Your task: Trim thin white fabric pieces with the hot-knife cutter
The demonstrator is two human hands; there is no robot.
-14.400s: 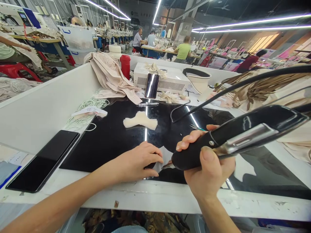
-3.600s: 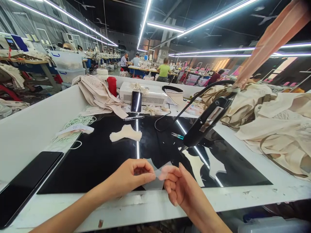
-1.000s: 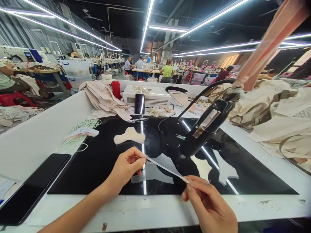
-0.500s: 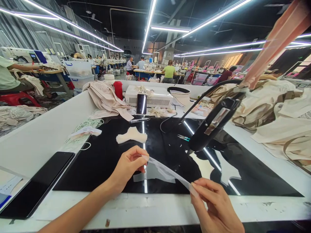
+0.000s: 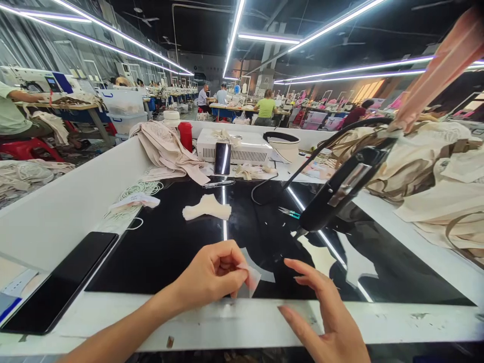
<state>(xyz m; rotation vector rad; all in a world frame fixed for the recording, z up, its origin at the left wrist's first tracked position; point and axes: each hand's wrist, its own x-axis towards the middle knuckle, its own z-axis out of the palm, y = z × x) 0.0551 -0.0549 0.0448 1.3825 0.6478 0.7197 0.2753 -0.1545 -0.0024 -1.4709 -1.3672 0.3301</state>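
Near the front edge of the black board, my left hand pinches a thin translucent white sheet between thumb and fingers; the sheet hangs down from the pinch. Behind it, a translucent cut piece lies flat on the board, partly hidden by my left hand. My right hand is to the right with thumb and fingers spread, holding nothing and apart from the sheet. A cream cut piece of padding rests farther back on the board.
A black hot-air tool slants over the board at right, above a cream piece and a white piece. Small teal snips lie beside it. A large black phone sits left; fabric piles fill the right.
My right hand has let go of the translucent sheet and opened. My left hand has moved right and a little down, still pinching the sheet, which was stretched between both hands before.
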